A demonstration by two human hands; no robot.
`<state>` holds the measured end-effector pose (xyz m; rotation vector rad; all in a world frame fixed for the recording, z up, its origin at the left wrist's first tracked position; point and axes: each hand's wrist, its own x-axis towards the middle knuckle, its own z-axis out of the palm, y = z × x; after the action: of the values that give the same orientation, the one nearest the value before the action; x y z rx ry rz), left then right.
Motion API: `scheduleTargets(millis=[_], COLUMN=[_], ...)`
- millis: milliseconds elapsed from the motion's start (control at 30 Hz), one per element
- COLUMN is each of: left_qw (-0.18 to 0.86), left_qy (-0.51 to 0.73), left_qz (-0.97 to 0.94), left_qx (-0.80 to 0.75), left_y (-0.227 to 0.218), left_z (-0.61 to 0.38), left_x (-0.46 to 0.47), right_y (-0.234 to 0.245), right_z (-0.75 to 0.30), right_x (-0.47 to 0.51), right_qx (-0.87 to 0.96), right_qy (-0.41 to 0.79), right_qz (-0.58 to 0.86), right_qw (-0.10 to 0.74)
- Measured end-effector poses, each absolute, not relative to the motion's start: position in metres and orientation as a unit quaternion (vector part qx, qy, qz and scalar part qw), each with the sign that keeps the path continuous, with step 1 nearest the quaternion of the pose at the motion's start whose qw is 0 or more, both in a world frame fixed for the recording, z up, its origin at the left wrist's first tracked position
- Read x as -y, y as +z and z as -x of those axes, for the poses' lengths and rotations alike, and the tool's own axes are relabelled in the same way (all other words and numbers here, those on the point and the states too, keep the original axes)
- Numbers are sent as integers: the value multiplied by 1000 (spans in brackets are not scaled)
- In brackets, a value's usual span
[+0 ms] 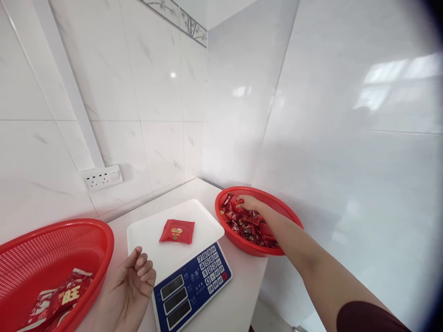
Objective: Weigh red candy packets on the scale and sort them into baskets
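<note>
My right hand [248, 203] reaches into the right red basket [221, 221], its fingers closed around a small red-wrapped candy [240, 202]. Many other red-wrapped candies [244, 228] lie under and about it. My left hand [136, 276] is in front of the scale's white pan, palm up, fingers curled in and nothing visible in them. On the pan of the digital scale [152, 226] lies one flat red snack packet [178, 231] with a picture of round biscuits. The scale's blue panel [194, 276] has number keys and dark displays.
At the left stands another red basket [100, 235] with several red snack packs [62, 299] inside. The white table [238, 286] runs into a tiled corner, its right edge near the wall. A power socket [102, 178] is fixed on the left wall.
</note>
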<state>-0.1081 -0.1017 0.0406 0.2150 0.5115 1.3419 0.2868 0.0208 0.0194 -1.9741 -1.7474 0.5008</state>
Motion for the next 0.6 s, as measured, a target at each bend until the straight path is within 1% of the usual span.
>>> scheduleTargets(millis=[133,333,600], left_qw=[749,763,772], left_qy=[611,594,575], left_qz=[-98,-112,-135], left_qx=[-236,-229,-234], left_y=[44,43,42], left_z=[108,104,96], left_x=[106,112,119], right_y=[27,20,15], right_z=[-302,-317,-312], right_x=[-4,30,42], right_qx=[613,567,496], right_qy=[204,231,242], right_qz=[723,732,744], right_qw=[244,298,377])
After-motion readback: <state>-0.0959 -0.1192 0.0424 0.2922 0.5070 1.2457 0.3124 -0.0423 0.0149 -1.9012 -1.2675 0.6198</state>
